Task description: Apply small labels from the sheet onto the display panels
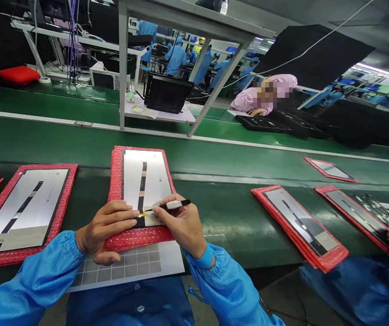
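Pinching a tool (178,204), right fingers (174,198) close; left fingers (121,216) straight on silvery, black-striped panel (152,176).

**Electronics assembly floor**

A factory is indicated by the long green workbench (221,156), on which display panels (153,185) with flat ribbon cables (142,184) are laid out on red bubble wrap (136,237). Beyond a grey metal frame (122,68), workers in blue smocks (177,59) are seen among further benches, and the hall is lit by ceiling strip lights (384,72).
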{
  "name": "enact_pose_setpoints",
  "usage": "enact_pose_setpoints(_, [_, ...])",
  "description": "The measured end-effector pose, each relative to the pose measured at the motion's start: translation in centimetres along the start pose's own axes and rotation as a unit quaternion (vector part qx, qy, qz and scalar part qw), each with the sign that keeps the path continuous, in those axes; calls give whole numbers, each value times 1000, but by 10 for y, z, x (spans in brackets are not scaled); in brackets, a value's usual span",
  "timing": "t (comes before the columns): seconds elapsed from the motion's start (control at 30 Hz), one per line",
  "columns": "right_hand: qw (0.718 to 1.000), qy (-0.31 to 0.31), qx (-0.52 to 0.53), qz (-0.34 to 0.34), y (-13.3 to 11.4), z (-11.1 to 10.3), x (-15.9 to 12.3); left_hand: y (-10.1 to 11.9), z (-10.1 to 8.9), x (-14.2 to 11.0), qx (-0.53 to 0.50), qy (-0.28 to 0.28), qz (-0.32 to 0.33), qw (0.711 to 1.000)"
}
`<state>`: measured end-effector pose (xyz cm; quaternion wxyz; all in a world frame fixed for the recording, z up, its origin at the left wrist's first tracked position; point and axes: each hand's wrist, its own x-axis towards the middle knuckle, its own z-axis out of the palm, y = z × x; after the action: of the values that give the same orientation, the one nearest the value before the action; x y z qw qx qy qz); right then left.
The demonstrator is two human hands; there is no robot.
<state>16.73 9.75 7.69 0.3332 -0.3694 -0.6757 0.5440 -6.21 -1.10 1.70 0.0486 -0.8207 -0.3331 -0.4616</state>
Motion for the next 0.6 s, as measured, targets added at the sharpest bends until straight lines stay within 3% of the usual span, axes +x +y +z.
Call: enact_pose_setpoints(0.6, [999,21,-38,-28,5,1,-2,1,-6,1,-1,-89,-22,996])
